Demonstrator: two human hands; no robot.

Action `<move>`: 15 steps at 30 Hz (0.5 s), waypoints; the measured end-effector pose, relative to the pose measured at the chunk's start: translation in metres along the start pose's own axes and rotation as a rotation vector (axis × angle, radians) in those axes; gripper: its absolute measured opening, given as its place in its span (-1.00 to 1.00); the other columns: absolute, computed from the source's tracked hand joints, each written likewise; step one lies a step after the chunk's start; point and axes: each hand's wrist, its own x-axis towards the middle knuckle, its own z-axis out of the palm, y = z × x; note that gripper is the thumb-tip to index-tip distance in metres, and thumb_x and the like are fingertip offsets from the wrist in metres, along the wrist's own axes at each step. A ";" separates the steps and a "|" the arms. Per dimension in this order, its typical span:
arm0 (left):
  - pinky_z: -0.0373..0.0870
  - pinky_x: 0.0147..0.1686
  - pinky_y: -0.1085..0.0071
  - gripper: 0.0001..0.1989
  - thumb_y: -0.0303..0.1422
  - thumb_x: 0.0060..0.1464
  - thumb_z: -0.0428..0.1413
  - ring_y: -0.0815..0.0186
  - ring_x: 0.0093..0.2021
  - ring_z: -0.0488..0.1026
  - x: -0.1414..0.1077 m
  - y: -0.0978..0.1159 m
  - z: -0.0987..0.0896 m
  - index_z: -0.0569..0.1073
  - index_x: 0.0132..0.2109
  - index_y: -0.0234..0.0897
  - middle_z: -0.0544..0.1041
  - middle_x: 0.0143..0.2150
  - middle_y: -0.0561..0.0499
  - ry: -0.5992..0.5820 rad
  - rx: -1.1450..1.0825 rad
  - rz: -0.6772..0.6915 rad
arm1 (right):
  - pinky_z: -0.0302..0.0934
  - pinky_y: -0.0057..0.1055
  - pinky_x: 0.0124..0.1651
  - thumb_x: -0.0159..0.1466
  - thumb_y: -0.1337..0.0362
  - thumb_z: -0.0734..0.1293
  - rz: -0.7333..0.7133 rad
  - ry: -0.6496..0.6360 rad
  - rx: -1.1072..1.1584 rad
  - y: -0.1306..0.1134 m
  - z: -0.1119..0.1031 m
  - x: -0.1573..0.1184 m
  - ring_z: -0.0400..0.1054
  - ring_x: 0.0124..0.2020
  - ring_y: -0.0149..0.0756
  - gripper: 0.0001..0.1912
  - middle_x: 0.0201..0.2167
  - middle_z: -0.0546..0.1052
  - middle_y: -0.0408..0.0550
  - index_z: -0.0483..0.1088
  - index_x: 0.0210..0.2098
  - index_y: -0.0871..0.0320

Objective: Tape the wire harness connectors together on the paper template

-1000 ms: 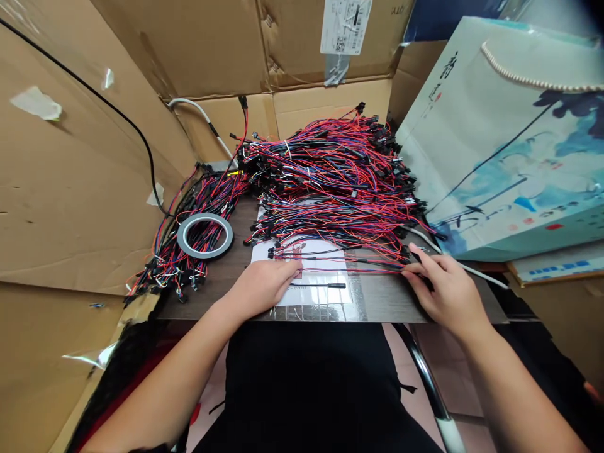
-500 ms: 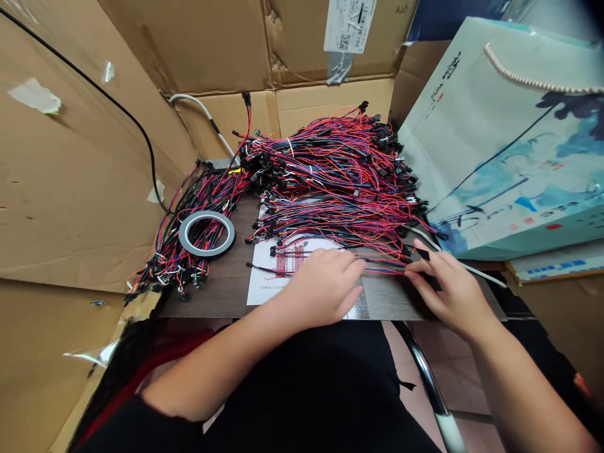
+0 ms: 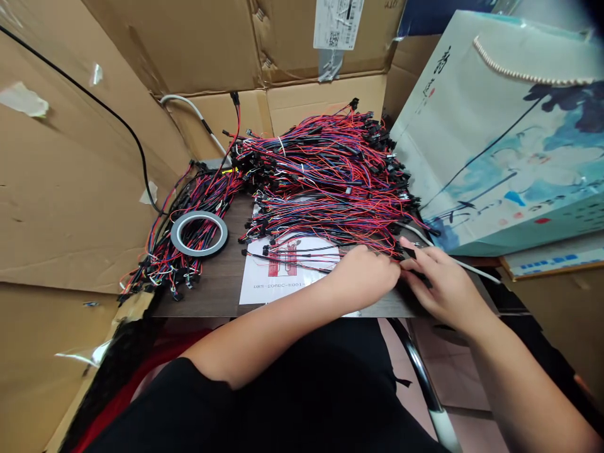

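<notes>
My left hand is closed, its fingertips meeting my right fingertips at the end of a wire harness. The harness runs left from under that hand, with a black connector at its far end. My right hand is also closed on the harness end, and a small flat black piece shows at its index finger. The exact grip point is hidden by the fingers. Under the wires lies a white printed sheet with a red picture. Just beyond both hands is a large heap of red, blue and black wire harnesses.
A grey tape roll lies on a second wire pile at left. Cardboard walls enclose the back and left of the desk. A pale paper bag stands at right, near a white cable.
My left hand has slid right along the harness to meet my right hand, uncovering more of the printed sheet. My right hand stays at the harness end. The view has shifted slightly.
</notes>
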 end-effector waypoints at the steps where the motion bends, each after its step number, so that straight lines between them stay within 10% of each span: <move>1: 0.34 -0.30 0.24 -0.82 -0.45 0.28 -0.03 0.15 -0.29 0.54 -0.002 -0.001 -0.001 0.45 -0.24 -0.36 0.54 -0.32 -0.09 -0.011 -0.007 0.006 | 0.30 -0.25 -0.07 0.29 0.44 0.31 -0.010 0.006 -0.013 0.000 0.000 0.000 0.29 -0.16 -0.18 -0.16 -0.22 0.56 -0.06 -0.13 0.45 0.05; 15: 0.25 -0.37 0.39 -0.74 -0.33 0.34 -0.07 0.26 -0.29 0.50 -0.055 -0.034 -0.058 0.46 -0.25 -0.28 0.55 -0.28 -0.03 -0.264 -0.215 -0.152 | 0.27 -0.26 -0.14 0.26 0.46 0.35 -0.004 0.041 -0.034 -0.007 -0.003 0.001 0.21 -0.25 -0.22 -0.13 -0.27 0.58 -0.11 -0.09 0.44 -0.01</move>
